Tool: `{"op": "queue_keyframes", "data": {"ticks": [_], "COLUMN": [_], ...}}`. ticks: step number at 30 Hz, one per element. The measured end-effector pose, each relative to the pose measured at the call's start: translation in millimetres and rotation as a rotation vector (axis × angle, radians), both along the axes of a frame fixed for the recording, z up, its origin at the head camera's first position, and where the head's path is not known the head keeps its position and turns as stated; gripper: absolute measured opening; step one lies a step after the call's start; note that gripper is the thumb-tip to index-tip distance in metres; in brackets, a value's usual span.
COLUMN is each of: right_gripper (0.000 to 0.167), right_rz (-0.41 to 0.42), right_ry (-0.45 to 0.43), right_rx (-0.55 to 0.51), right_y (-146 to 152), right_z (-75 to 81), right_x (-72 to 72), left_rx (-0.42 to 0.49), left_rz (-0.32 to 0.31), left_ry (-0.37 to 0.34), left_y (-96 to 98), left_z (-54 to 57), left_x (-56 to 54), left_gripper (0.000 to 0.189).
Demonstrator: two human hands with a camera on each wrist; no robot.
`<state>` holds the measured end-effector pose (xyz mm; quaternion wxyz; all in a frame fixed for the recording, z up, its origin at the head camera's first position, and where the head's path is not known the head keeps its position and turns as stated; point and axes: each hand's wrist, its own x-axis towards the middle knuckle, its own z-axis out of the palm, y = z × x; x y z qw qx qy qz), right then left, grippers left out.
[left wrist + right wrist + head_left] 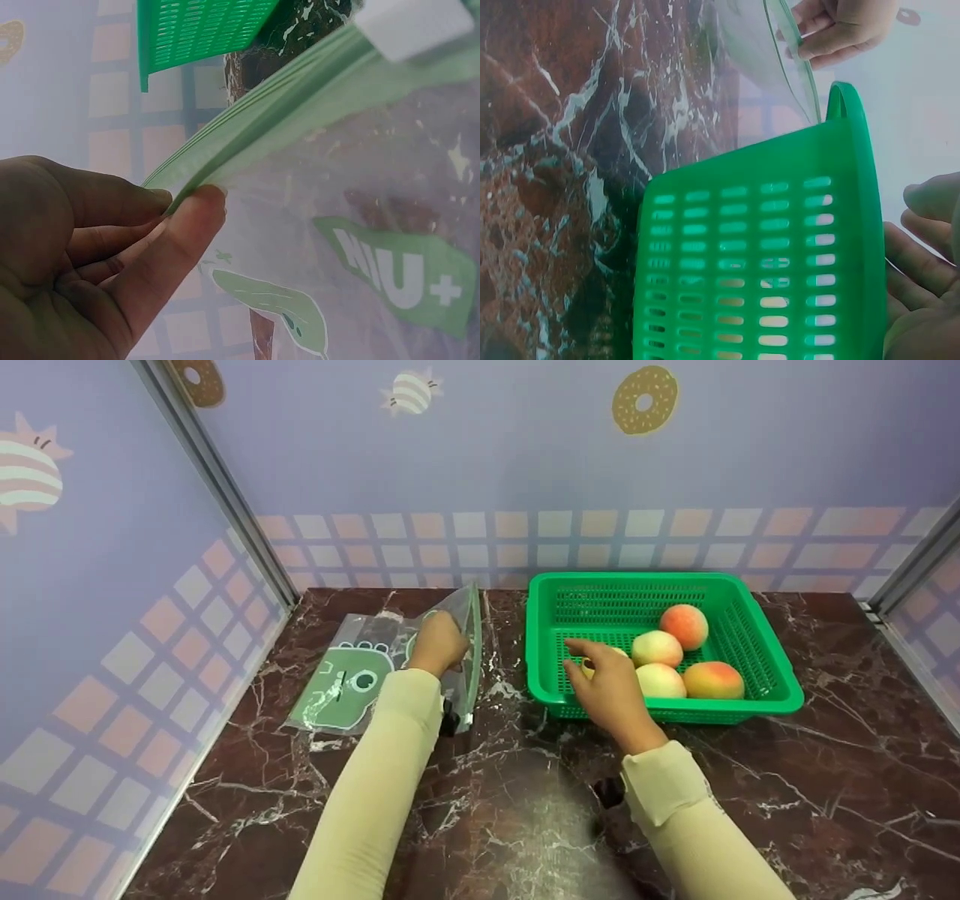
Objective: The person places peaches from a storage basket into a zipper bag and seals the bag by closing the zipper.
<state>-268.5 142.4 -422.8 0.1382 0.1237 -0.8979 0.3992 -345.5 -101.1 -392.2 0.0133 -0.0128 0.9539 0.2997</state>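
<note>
A clear zip bag [341, 690] with a green printed character lies at the left of the head view, its green zip edge [475, 652] raised. My left hand [439, 643] pinches that edge between thumb and fingers; the left wrist view shows the grip close up, with a white slider [416, 26] farther along the zip. My right hand [611, 694] hangs over the near left part of a green plastic basket [776, 660], fingers apart and holding nothing. Several peaches [684, 627] lie in the basket, one partly hidden behind the right hand.
Bag and basket stand on a dark red marbled tabletop [510, 810]. A patterned back wall [495, 450] rises close behind the basket, and a side panel [135, 585] bounds the left. Another panel [934, 622] stands at the right.
</note>
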Motion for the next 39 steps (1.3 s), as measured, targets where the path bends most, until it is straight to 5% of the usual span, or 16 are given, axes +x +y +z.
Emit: {"op": "queue_keyframes", "data": {"ticks": [14, 23, 39], "right_gripper": [0.035, 0.034, 0.033], "right_rz": [0.036, 0.105, 0.102], "right_ry": [-0.011, 0.008, -0.013], "right_rx": [0.018, -0.023, -0.023], "right_y": [-21, -38, -58], "right_z": [5.4, 9.7, 6.6], "right_x": [-1.7, -4.1, -13.6], "left_rx": [0.051, 0.01, 0.055], "left_rz": [0.023, 0.021, 0.038], "left_ry": [-0.007, -0.025, 0.005], "left_y": [-2.4, -3.3, -3.1], "left_z": [5.5, 8.3, 10.4], "left_x": [4.2, 4.9, 8.3], "left_gripper": [0.028, 0.039, 0.031]}}
